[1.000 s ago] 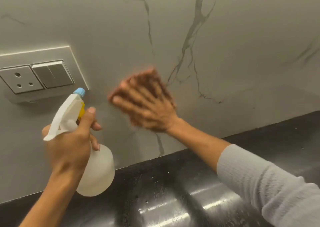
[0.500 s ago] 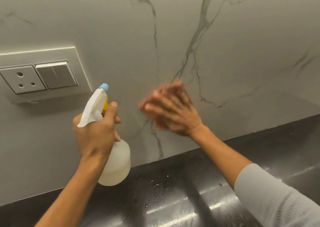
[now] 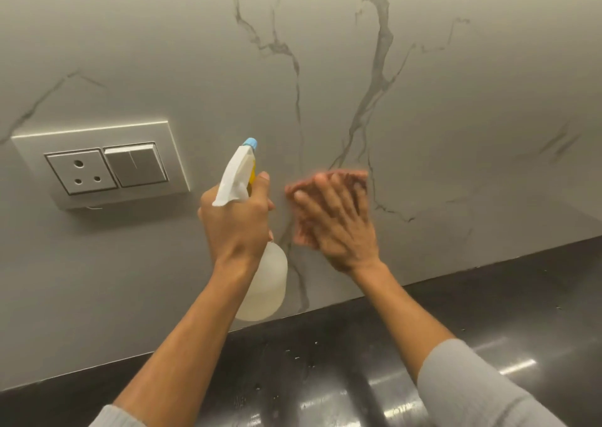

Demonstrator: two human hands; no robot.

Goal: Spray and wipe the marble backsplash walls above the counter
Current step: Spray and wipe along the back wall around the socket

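Observation:
The white marble backsplash [image 3: 456, 117] with grey veins fills the upper view. My left hand [image 3: 234, 224] grips a translucent white spray bottle [image 3: 265, 286] by its neck, index finger on the trigger; its blue-tipped nozzle [image 3: 250, 143] points up at the wall. My right hand [image 3: 335, 221] lies flat against the marble just right of the bottle, fingers spread, pressing a reddish-brown cloth [image 3: 301, 231] that shows at the fingertips and the left edge of the palm. The hand and cloth are motion-blurred.
A white socket and switch plate [image 3: 107, 165] is set in the wall left of the bottle. The glossy black counter [image 3: 358, 377] runs along the bottom, with small droplets on it and light reflections at the right.
The view has shifted left and up, so both hands sit further right in frame. My left hand with the bottle has come close beside my right hand, which keeps wiping.

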